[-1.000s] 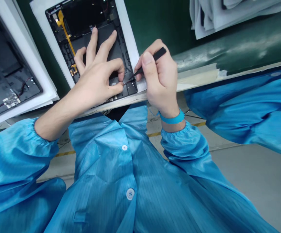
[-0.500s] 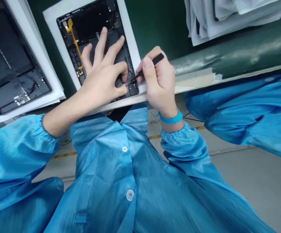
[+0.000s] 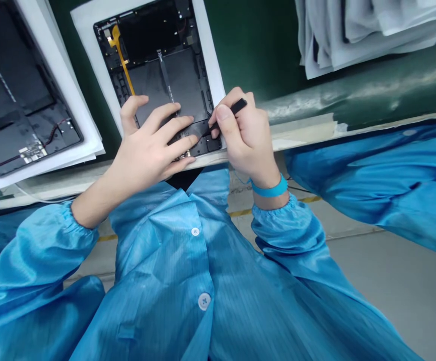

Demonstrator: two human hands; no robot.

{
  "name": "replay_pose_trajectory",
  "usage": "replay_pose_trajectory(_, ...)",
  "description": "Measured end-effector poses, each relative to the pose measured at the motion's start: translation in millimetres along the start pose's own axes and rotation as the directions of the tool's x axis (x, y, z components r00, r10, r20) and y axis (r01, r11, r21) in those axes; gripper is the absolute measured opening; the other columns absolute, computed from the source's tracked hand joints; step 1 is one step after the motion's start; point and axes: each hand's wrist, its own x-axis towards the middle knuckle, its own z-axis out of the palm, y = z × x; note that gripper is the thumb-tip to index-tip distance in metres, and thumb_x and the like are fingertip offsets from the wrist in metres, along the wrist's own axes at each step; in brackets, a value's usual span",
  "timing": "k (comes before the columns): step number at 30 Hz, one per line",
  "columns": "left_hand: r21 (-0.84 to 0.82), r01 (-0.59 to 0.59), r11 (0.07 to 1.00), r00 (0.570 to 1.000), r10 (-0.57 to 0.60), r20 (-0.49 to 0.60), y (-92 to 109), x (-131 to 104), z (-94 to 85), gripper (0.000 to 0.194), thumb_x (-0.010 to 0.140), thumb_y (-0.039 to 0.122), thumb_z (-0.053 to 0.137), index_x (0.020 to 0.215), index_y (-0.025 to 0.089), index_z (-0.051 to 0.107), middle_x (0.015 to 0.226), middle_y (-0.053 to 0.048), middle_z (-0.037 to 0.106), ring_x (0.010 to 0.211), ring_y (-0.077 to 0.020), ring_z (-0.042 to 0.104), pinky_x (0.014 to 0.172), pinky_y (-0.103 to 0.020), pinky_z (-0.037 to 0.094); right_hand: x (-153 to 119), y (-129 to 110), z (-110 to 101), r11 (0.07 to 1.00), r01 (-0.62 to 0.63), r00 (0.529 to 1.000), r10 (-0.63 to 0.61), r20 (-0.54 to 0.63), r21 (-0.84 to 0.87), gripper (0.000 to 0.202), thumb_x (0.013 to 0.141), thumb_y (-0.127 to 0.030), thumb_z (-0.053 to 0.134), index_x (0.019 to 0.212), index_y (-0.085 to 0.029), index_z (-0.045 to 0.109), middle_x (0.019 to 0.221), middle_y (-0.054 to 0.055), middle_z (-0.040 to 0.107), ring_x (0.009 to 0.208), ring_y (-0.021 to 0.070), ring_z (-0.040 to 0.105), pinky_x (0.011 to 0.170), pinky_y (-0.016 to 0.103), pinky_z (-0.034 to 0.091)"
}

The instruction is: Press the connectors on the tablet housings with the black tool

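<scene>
An opened tablet [image 3: 180, 75] with a black battery and an orange flex cable [image 3: 122, 57] lies on a white sheet [image 3: 212, 55]. My left hand [image 3: 146, 143] rests over its lower part, fingers spread and holding nothing. Beneath that hand, a small circuit board is partly covered. At the tablet's lower right corner, my right hand [image 3: 246, 133] is closed around slim black tweezers [image 3: 238, 106]. Their tip points down-left into the tablet, close to my left fingertips; whether it grips anything is too small to tell.
A second opened tablet [image 3: 18, 95] lies on white sheets at the left. Stacked white foam sheets [image 3: 353, 40] stand at the back right on the green mat [image 3: 255, 45]. Tape [image 3: 308, 130] runs along the table edge. Another person's blue sleeve [image 3: 376, 175] is at the right.
My left thumb and index finger have come out of a pinch, and the hand has moved down toward the near edge with fingers spread. The right hand stays near the corner with the tweezers.
</scene>
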Motion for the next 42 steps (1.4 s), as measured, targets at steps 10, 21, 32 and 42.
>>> replay_pose_trajectory(10,-0.067,0.043,0.997,0.992,-0.035,0.122,4,4,-18.2,0.032,0.112,0.036,0.06,0.137,0.041,0.079,0.162,-0.003,0.071,0.168,-0.0413,0.047,0.139,-0.08,0.02,3,1,5,1.0,0.018,0.998,-0.018,-0.055,-0.004,0.054,0.118,-0.07,0.036,0.095,-0.031,0.065,0.085,0.001,0.065,0.085,0.024,0.064,0.104,0.052,0.062)
replay_pose_trajectory(21,-0.179,-0.044,0.983,0.998,0.05,0.031,9,36,-36.6,0.029,0.1,0.022,0.036,0.073,0.023,0.046,0.08,-0.003,0.072,0.099,-0.0283,0.069,0.111,-0.07,0.035,1,9,6,0.99,-0.057,0.994,0.068,-0.086,0.129,0.056,0.115,-0.078,0.038,0.097,-0.033,0.065,0.087,0.001,0.065,0.086,0.025,0.068,0.105,0.052,0.065)
replay_pose_trajectory(32,0.106,0.126,0.986,0.906,-0.158,0.393,13,59,-52.0,0.029,0.109,0.041,0.047,0.117,0.024,0.069,0.076,-0.002,0.057,0.064,-0.0208,0.046,0.07,-0.038,0.033,4,-3,2,0.992,-0.04,0.994,0.051,-0.093,0.118,0.039,0.118,-0.059,0.041,0.092,-0.034,0.056,0.094,0.001,0.07,0.075,0.0239,0.066,0.091,0.047,0.059)
replay_pose_trajectory(42,0.224,0.254,0.941,0.738,-0.338,0.584,20,113,-42.8,0.021,0.103,0.02,0.076,0.084,0.022,0.086,0.055,0.008,0.066,0.057,-0.0128,0.057,0.074,-0.032,0.041,0,-3,7,0.953,0.007,0.988,0.041,-0.152,0.304,0.035,0.119,-0.052,0.05,0.098,-0.027,0.061,0.099,0.002,0.068,0.073,0.0164,0.061,0.073,0.037,0.049)
